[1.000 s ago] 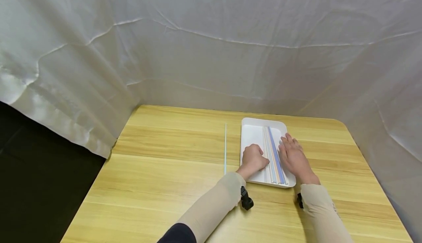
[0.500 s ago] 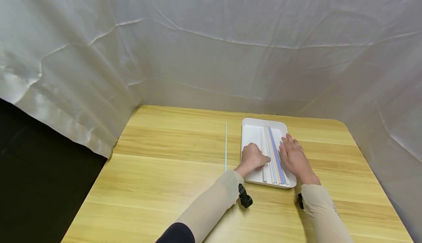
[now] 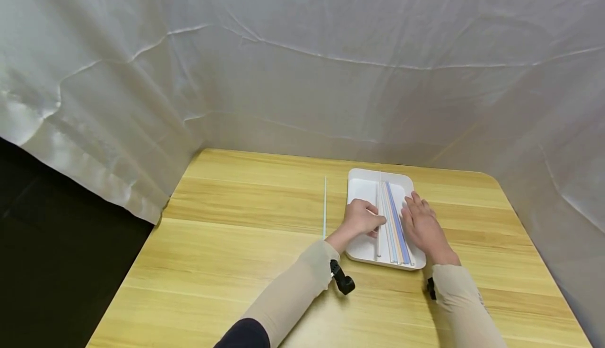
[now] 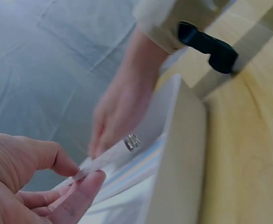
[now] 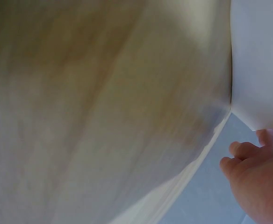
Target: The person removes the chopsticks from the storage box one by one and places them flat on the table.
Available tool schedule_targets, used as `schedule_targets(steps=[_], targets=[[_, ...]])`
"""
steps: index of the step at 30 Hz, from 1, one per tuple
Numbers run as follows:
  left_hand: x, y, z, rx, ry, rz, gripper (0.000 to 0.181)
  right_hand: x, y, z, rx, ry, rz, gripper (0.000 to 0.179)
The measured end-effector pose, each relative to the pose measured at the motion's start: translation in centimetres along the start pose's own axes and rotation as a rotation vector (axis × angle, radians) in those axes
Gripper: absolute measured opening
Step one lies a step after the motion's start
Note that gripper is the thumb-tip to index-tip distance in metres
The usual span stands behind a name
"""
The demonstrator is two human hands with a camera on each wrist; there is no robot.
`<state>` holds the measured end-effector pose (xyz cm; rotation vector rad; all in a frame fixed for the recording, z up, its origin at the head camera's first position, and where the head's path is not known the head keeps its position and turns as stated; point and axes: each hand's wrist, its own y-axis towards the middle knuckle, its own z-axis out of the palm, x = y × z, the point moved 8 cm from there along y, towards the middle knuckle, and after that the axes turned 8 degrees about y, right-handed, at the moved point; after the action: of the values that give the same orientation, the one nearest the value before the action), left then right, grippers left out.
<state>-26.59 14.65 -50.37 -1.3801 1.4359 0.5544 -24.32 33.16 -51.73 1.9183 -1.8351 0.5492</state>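
My left hand [image 3: 361, 218] is over the left part of a white tray [image 3: 360, 182] and pinches a thin whitish stick [image 3: 377, 245] between thumb and fingers. In the left wrist view the stick [image 4: 112, 155] slants upward, with a dark patterned end. Several thin pastel sticks [image 3: 395, 219], blue, peach and pale, lie lengthwise in the tray. My right hand [image 3: 422, 226] rests along the tray's right rim with its fingers extended. The right wrist view shows that hand [image 5: 262, 177] beside the tray's outer wall [image 5: 260, 60], only partly in frame.
A single pale blue stick [image 3: 324, 201] lies on the wooden table [image 3: 246, 206], left of the tray and roughly parallel to it. A pale curtain [image 3: 302, 91] hangs behind the table and along its sides.
My left hand has separated one whitish stick from the others and shifted slightly left, raising it a little. The right hand has stayed at the tray's edge.
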Motion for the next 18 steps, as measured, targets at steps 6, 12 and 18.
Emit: schedule_targets(steps=[6, 12, 18], targets=[[-1.0, 0.1, -2.1, 0.056, -0.157, 0.052, 0.023, 0.0, 0.0, 0.0, 0.006, -0.003, 0.008, 0.062], [-1.0, 0.5, -4.4, 0.055, -0.184, 0.105, 0.025, -0.1, -0.1, 0.0, 0.001, 0.001, 0.006, 0.062], [0.3, 0.8, -6.5, 0.043, -0.180, 0.092, 0.032, -0.1, -0.2, -0.2, 0.007, -0.005, 0.009, 0.062]])
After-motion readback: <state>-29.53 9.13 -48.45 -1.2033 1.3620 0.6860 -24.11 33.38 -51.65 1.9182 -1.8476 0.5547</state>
